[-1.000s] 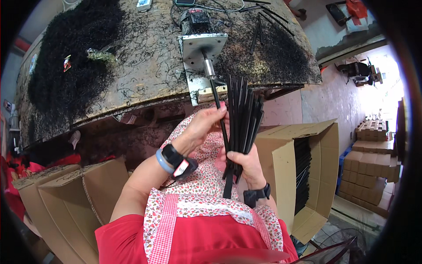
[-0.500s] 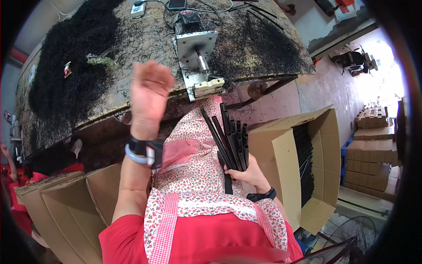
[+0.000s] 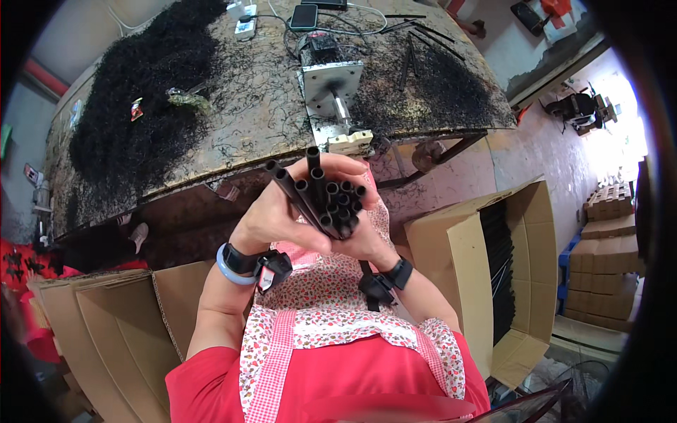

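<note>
Both hands clasp a bundle of black plastic tubes (image 3: pixel 326 199), its open ends pointing up at the camera. My left hand (image 3: pixel 271 215) wraps the bundle from the left, fingers curled over the top. My right hand (image 3: pixel 367 236) grips it from the right and below. The bundle's lower end pokes out beneath my right wrist. Just beyond the tubes, a metal machine with a shaft (image 3: pixel 335 88) sits on the workbench (image 3: pixel 233 120).
Heaps of black shavings (image 3: pixel 137 92) cover the bench's left and right parts. An open cardboard box (image 3: pixel 465 268) with black tubes stands at my right; more cardboard boxes (image 3: pixel 99 324) are at my left. A phone and cables lie at the bench's far edge.
My left hand came down from being raised open and closed on the bundle. The tubes tilted from leaning upright to pointing end-on at the camera.
</note>
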Demonstrator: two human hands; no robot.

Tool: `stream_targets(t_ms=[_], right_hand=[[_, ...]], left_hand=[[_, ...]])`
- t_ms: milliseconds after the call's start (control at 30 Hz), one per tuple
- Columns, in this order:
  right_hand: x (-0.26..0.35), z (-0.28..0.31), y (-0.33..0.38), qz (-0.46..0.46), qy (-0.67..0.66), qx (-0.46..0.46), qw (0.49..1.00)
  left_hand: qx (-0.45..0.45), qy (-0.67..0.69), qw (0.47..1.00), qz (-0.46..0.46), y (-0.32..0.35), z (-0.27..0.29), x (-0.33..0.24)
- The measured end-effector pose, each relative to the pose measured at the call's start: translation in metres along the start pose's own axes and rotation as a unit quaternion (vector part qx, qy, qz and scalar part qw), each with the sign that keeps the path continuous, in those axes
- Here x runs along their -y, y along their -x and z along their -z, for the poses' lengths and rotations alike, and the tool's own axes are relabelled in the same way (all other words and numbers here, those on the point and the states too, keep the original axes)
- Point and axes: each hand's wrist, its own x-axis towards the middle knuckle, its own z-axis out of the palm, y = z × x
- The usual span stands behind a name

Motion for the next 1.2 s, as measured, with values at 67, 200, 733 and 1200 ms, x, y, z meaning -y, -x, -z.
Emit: stream_targets(t_ms=[67, 200, 733, 1200], right_hand=[[-0.021, -0.002, -0.002, 0.034, -0.006, 0.004, 0.999], [-0.063, 0.006, 0.009, -0.092, -0.046, 0.070, 0.992], [-0.071, 0.036, 0.009, -0.082, -0.053, 0.045, 0.994], [-0.081, 0.031, 0.013, -0.041, -0.060, 0.018, 0.997]], left_hand=[[-0.012, -0.044, 0.999, 0.025, 0.004, 0.004, 0.008], [-0.068, -0.094, 0.992, 0.056, 0.016, 0.026, 0.070], [-0.134, -0.113, 0.980, 0.093, -0.006, 0.018, 0.101], [-0.153, -0.086, 0.981, 0.079, -0.001, 0.008, 0.107]])
